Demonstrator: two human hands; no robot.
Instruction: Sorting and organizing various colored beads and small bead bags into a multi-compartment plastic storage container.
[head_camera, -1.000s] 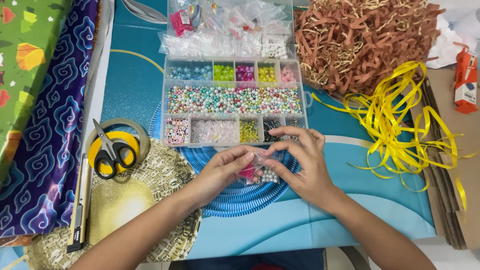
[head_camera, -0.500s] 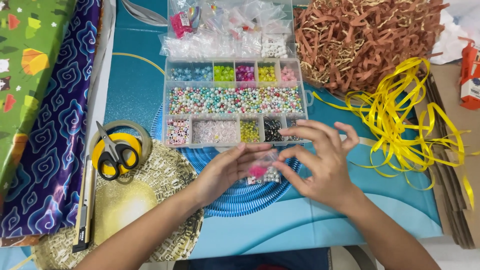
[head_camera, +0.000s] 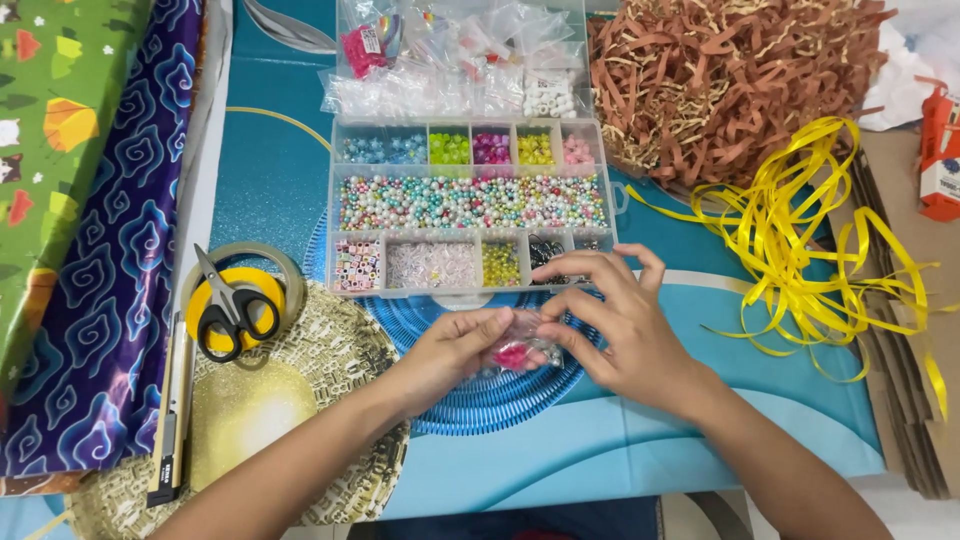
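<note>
Both the left hand (head_camera: 455, 350) and the right hand (head_camera: 625, 325) pinch one small clear bag (head_camera: 517, 348) between them, probably holding pink beads. One bead organizer (head_camera: 470, 208) lies just beyond the fingers.

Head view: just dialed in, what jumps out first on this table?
Centre stage is the clear bead organizer box, its compartments full of coloured and pastel beads. Just below it, the left hand and right hand pinch a small clear bag of pink beads between them. To the right lies a tangle of yellow ribbon under a heap of brown shredded paper; black-handled scissors rest on a yellow tape roll at left.
</note>
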